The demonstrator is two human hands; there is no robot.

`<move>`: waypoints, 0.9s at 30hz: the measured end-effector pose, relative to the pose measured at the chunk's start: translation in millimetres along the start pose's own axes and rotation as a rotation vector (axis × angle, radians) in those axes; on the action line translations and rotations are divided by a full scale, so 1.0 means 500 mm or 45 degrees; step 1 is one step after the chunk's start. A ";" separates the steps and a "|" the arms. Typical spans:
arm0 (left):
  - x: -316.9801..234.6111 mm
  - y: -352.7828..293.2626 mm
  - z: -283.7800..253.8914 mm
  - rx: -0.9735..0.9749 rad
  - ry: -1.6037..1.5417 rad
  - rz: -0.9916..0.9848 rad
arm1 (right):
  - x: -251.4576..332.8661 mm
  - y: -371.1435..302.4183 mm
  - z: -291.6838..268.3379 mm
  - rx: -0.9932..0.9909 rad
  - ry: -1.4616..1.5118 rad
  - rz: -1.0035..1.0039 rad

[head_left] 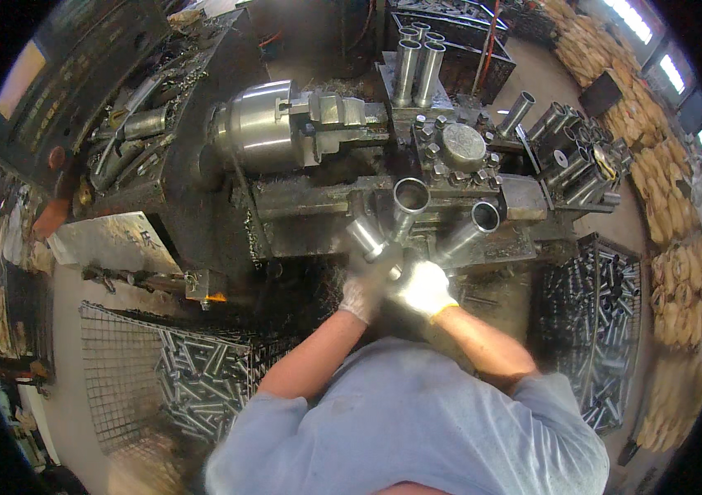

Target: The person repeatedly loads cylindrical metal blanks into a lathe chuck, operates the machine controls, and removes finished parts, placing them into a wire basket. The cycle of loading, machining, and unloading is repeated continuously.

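Both gloved hands are closed around shiny metal tubes in front of the lathe (pixel 301 198): the left hand (pixel 365 285) grips one short tube (pixel 365 237), the right hand (pixel 427 287) holds two longer tubes (pixel 474 227), open ends up. I think a tube could slip from the crowded grip and fall toward the wire basket (pixel 132 371). A pale rectangular sign (pixel 116 241) lies at the machine's left edge.

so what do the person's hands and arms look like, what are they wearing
Both hands are gloved. The left hand wears a whitish knit work glove that looks grubby and grey. The right hand wears a brighter white one with a yellow band at the cuff. The forearms are bare from the gloves up past the elbows. Short light blue sleeves of a loose shirt cover the upper arms. No watch or markings show.
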State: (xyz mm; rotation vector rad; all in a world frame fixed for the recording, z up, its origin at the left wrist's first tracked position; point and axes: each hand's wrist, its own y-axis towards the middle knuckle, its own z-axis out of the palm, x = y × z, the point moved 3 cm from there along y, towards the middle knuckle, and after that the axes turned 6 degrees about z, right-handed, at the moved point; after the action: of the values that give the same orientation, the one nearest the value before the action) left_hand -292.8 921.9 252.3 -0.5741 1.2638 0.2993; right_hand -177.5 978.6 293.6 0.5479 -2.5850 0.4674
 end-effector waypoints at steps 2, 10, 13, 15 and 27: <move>-0.006 0.013 0.001 -0.027 -0.220 -0.034 | -0.006 0.008 0.010 -0.046 -0.057 -0.011; 0.026 0.051 -0.038 -0.056 -0.305 -0.282 | -0.069 0.022 0.021 0.459 0.103 0.030; 0.047 0.049 -0.061 -0.209 -0.145 -0.269 | -0.108 0.033 0.039 0.599 0.445 0.177; 0.064 0.047 -0.066 -0.067 -0.571 -0.366 | -0.128 0.038 0.056 0.779 0.851 0.204; 0.068 0.001 -0.115 0.077 -0.433 -0.180 | -0.153 -0.070 -0.245 0.154 0.617 -0.293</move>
State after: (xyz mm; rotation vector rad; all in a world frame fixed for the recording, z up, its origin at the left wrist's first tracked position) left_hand -329.6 887.0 209.0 -0.5326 0.8967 0.2283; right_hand -55.6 1021.1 366.7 0.6698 -2.0166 0.5963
